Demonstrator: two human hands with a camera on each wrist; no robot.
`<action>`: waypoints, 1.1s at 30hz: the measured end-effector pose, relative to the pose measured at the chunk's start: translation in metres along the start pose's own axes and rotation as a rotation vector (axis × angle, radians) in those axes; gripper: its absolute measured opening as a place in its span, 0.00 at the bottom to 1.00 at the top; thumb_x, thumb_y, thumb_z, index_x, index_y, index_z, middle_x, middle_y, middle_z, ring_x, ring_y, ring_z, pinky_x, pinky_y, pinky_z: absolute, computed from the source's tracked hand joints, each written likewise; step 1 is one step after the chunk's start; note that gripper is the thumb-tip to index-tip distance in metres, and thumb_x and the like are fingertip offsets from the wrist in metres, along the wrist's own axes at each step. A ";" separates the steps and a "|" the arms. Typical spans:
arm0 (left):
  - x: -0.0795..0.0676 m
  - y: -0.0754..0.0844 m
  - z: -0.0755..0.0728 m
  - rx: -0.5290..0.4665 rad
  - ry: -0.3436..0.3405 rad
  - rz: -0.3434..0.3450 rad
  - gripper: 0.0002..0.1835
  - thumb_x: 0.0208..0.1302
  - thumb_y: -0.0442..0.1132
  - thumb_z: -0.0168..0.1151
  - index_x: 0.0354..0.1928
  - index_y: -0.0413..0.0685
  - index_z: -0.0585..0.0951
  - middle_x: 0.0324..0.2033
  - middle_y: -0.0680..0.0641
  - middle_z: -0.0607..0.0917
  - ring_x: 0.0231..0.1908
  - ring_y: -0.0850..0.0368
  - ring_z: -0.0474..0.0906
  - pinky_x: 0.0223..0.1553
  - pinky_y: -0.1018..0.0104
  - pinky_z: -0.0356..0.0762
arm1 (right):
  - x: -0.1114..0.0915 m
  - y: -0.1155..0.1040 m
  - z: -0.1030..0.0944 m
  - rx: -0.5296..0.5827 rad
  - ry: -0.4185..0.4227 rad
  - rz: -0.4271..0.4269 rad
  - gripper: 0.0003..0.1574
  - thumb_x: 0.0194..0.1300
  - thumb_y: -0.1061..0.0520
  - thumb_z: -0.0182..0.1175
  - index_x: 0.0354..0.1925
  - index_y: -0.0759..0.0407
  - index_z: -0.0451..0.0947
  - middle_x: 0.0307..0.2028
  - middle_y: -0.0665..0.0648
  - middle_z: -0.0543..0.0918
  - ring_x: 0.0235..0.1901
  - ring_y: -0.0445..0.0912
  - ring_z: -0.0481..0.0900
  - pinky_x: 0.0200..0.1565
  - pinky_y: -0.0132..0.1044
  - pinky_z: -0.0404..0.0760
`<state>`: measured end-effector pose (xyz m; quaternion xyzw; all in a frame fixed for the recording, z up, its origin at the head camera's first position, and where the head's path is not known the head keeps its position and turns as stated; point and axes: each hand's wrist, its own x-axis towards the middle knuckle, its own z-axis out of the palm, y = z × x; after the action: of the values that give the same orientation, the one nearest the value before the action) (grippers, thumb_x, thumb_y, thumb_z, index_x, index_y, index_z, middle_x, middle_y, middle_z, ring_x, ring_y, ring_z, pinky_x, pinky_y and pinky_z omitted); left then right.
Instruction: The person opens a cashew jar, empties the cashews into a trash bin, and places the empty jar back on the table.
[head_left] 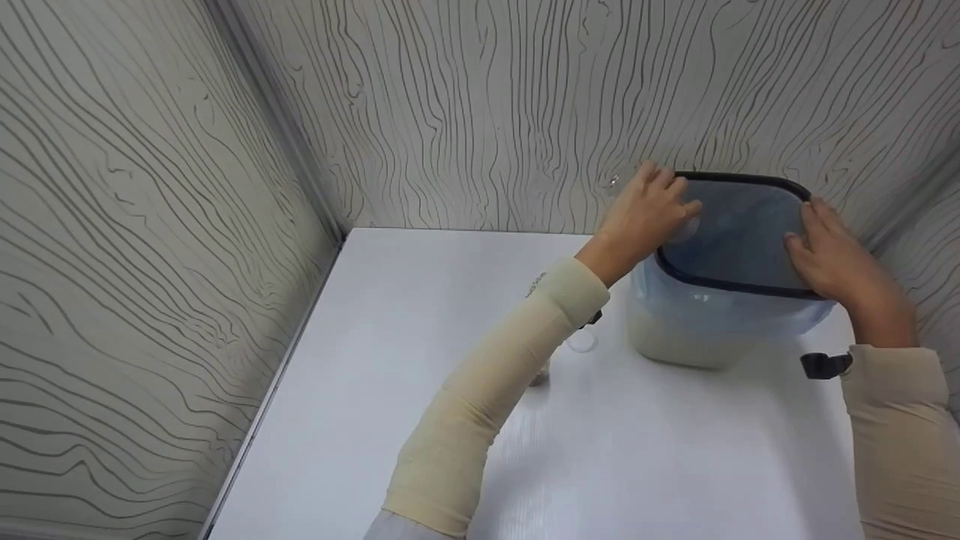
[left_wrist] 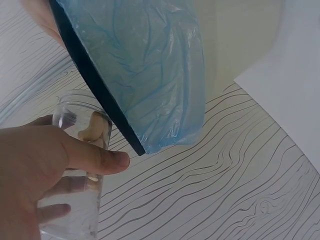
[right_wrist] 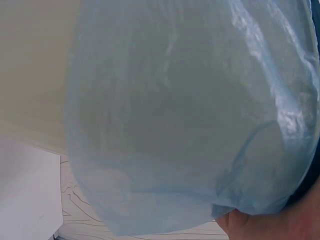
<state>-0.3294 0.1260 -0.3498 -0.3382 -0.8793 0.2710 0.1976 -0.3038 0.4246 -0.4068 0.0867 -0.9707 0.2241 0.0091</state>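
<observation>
A pale bin with a dark rim [head_left: 739,287] and a blue plastic bag liner [left_wrist: 150,75] stands at the back right of the white table. My left hand [head_left: 651,211] grips a clear jar [left_wrist: 80,217], held sideways with its threaded mouth at the bin's rim. Tan curved pieces [left_wrist: 94,127] show through the jar near the mouth; they resemble nuts, but I cannot tell for sure. On the bin's right side my right hand [head_left: 836,259] holds the rim, thumb toward the inside. In the right wrist view the liner hides most of the bin.
A clear round ring or lid [head_left: 582,342] lies on the white table [head_left: 420,315] left of the bin. Partly hidden by my left forearm is a small container with brownish contents [head_left: 539,375]. Wood-patterned walls [head_left: 480,112] close in the back and sides.
</observation>
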 end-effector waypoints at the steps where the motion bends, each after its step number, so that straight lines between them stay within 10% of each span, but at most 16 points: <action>1: 0.000 0.000 0.000 -0.002 0.003 0.002 0.27 0.84 0.40 0.52 0.77 0.78 0.68 0.71 0.55 0.76 0.72 0.53 0.71 0.77 0.54 0.62 | 0.000 0.000 0.000 0.000 -0.002 0.004 0.45 0.86 0.47 0.28 0.80 0.80 0.30 0.81 0.81 0.30 0.81 0.75 0.28 0.80 0.70 0.33; 33: 0.002 0.004 -0.004 0.026 0.047 0.040 0.25 0.85 0.40 0.52 0.76 0.75 0.70 0.70 0.55 0.75 0.69 0.52 0.71 0.76 0.54 0.60 | -0.001 -0.002 0.002 -0.002 0.033 -0.008 0.44 0.85 0.50 0.28 0.80 0.80 0.32 0.81 0.82 0.32 0.81 0.76 0.30 0.80 0.68 0.34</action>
<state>-0.3266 0.1310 -0.3485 -0.3594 -0.8639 0.2783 0.2170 -0.3022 0.4218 -0.4079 0.0870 -0.9703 0.2243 0.0260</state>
